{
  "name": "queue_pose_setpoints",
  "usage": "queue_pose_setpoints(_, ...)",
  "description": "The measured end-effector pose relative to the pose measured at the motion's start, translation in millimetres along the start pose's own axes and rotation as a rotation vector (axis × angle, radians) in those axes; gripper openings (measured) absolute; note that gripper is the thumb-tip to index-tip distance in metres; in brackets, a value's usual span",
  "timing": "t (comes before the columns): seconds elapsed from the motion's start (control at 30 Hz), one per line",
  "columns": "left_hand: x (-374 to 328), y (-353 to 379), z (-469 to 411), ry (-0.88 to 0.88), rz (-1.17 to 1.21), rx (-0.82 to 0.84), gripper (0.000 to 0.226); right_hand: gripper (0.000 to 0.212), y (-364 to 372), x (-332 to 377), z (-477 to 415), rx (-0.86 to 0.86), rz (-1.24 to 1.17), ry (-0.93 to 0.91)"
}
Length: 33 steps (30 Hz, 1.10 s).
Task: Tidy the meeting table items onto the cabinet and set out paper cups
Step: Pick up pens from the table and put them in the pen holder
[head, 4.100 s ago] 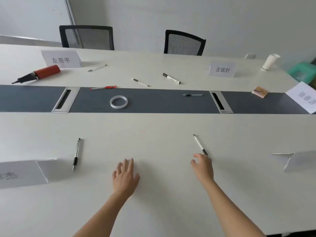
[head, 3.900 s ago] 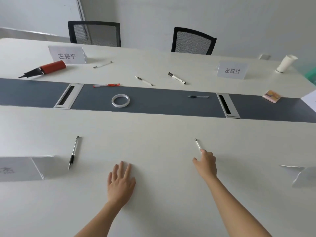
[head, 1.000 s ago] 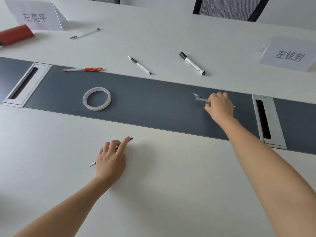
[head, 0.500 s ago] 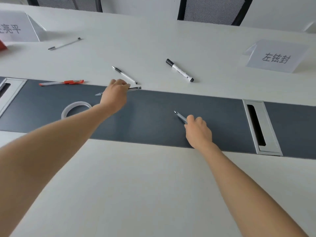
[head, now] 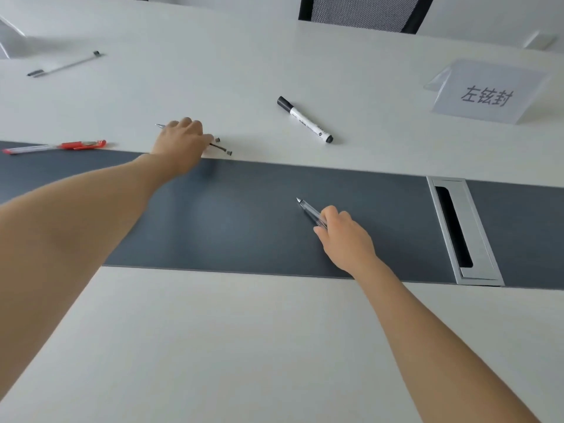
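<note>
Pens [head: 220,147] stick out from both sides of the left hand [head: 183,141], whose fingers curl over them on the white table [head: 274,346], just past the grey strip's [head: 244,215] far edge. The right hand [head: 346,239] grips a clear pen [head: 309,209] over the strip, tip pointing away. A marker [head: 305,120] lies beyond, toward the name card [head: 488,93]. A red pen [head: 61,145] lies at the left edge and a thin pen [head: 64,65] near the far left corner.
</note>
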<state>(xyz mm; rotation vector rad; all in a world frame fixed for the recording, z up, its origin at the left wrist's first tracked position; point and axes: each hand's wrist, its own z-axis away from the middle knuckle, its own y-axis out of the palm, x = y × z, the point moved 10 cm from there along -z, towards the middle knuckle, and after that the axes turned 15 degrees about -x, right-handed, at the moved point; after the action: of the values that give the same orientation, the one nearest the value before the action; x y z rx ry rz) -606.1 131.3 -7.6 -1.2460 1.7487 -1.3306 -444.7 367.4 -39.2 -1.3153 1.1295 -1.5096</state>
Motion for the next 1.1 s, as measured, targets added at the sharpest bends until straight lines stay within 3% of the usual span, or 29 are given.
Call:
queue_pose_setpoints(0.23,-30.0,-102.7,77.9,-0.312,0.396,-0.262,0.027,0.025,1.4,-1.6,5.6,0.092,-0.035,0.058)
queue_pose_setpoints(0.37,-37.3,-131.7,171.6,-0.564,0.599,-0.188,0.023,0.025,-4.5,8.7,42.4,0.025,0.011,0.138)
queue_pose_setpoints(0.47,-40.0,-130.5,265.3,-0.664,0.442,-0.071,0.023,0.021,-6.5,38.1,106.3,-0.123,-0.084,0.156)
queue_pose_setpoints(0.6,-45.6,-146.2,378.3,-0.841,0.367,0.004,0.027,0.023,2.1,88.3,200.8,-0.117,-0.249,0.117)
queue_pose_setpoints(0.73,-56.4,-170.1,449.7,-0.884,0.398,0.066,0.031,0.021,1.2,108.3,287.5,-0.119,-0.641,0.326)
queue_pose_setpoints(0.83,-52.8,-188.9,494.9,-0.917,0.420,0.069,0.026,0.007,6.7,108.5,341.2,-0.130,-0.902,0.501)
queue_pose_setpoints(1.1,-40.7,-202.3,562.7,-0.952,0.501,0.062,0.016,0.005,20.8,87.4,413.6,-0.164,-0.895,0.602)
